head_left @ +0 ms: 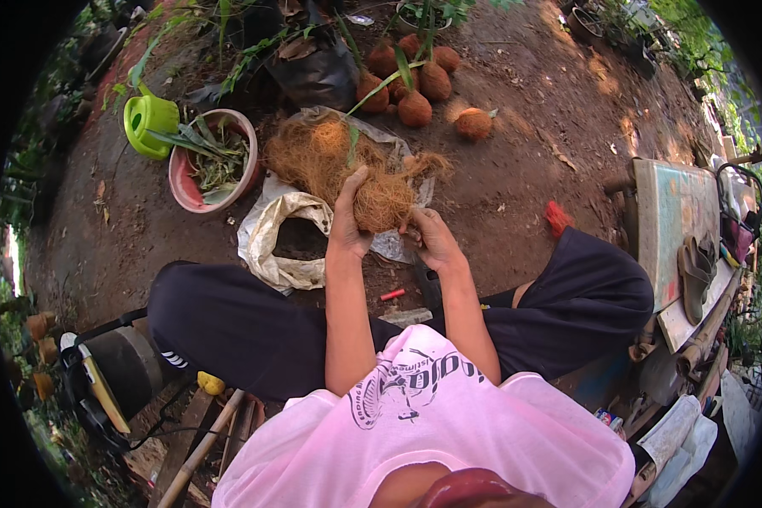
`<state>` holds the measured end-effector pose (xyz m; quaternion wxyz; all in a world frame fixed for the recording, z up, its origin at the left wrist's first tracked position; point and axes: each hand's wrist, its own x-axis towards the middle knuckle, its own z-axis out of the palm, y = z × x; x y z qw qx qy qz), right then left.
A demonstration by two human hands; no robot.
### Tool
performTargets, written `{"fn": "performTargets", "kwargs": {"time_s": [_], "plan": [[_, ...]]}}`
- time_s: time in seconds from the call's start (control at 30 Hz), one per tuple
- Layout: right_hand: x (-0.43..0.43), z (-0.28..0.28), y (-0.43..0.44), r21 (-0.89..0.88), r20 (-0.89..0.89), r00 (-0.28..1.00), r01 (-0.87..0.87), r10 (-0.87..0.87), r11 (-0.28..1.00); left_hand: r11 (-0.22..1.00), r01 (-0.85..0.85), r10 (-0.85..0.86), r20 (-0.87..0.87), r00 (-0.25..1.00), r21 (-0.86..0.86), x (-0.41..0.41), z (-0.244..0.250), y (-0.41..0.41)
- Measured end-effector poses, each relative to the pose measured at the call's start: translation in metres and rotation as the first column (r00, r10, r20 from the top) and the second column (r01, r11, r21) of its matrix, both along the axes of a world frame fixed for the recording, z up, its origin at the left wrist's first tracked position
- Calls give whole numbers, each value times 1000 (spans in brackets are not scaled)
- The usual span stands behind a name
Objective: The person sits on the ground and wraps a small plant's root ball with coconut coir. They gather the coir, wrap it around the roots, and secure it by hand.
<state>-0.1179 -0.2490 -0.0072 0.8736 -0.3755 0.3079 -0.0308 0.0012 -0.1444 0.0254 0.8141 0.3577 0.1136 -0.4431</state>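
Note:
A round ball wrapped in brown coir fibre [382, 202] is held up in front of me. My left hand [349, 213] cups its left side, thumb stretched up along it. At its lower right edge, the bent fingers of my right hand [433, 238] pinch close against the fibre; any thread between them is too fine to make out. Just beyond the ball lies a heap of loose coir [320, 149] on a pale plastic sheet [419, 152]. A white sack with a rolled rim [263, 238] stands open left of my left wrist.
Several finished-looking coir balls [415, 109] with green leaves sit farther off. A pink basin [249, 159] holds cut leaves beside a green watering can [155, 124]. A small red cylinder [392, 294] and red stringy tangle [557, 219] lie nearby. Sandals [695, 279] rest at right.

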Motion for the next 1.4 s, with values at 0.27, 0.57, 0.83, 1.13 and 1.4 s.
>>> {"fn": "performTargets", "kwargs": {"time_s": [0.27,0.57,0.83,1.13,1.4], "plan": [[10,9,8,-121,-158,987,-36,16,992,964,265,-260,120,958,-24,8,2,28],[43,28,23,-391,2,997,-70,77,918,490,-351,-409,566,716,798,5,-19,50],[70,60,94,-378,62,670,-670,739,639,867,-473,473,38,880,155,27,-16,113],[89,22,120,-114,69,825,-552,561,826,787,-616,603,211,769,-1,20,21,154],[94,-1,127,85,12,911,-411,412,908,906,-386,342,235,910,177,14,-13,183]]}}
